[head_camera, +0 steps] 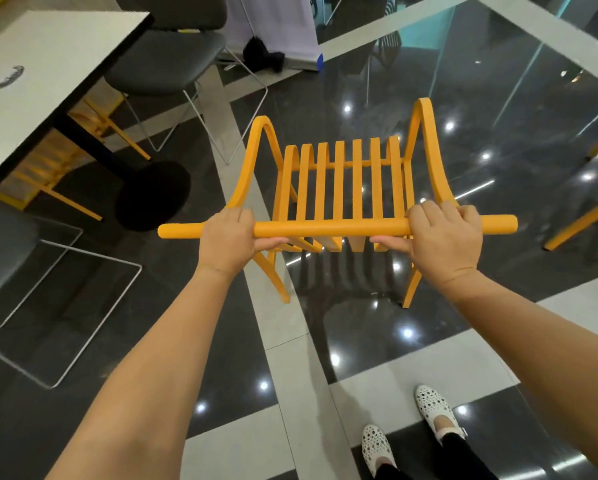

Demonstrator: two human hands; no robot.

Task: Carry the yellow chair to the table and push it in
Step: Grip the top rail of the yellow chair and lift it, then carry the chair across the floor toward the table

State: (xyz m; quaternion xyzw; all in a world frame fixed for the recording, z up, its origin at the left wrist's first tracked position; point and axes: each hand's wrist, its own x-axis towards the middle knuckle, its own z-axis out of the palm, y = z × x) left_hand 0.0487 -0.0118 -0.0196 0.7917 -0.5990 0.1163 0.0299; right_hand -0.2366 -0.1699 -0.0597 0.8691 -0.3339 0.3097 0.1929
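The yellow chair (pixel 339 188) with a slatted seat and curved armrests is straight in front of me, seen from behind and above. Both hands grip its round top rail: my left hand (pixel 226 242) near the rail's left end, my right hand (pixel 444 239) near its right end. Its rear legs hang close over the shiny dark floor; whether they touch it I cannot tell. The white table (pixel 41 77) with a black edge and black pedestal base stands at the upper left, apart from the chair.
A grey chair (pixel 162 64) with wire legs stands at the table's far side, another grey chair (pixel 3 244) at the left edge. A yellow chair (pixel 44 171) is tucked under the table. Another yellow chair's leg (pixel 581 223) shows at right. My white shoes (pixel 404 427) are below.
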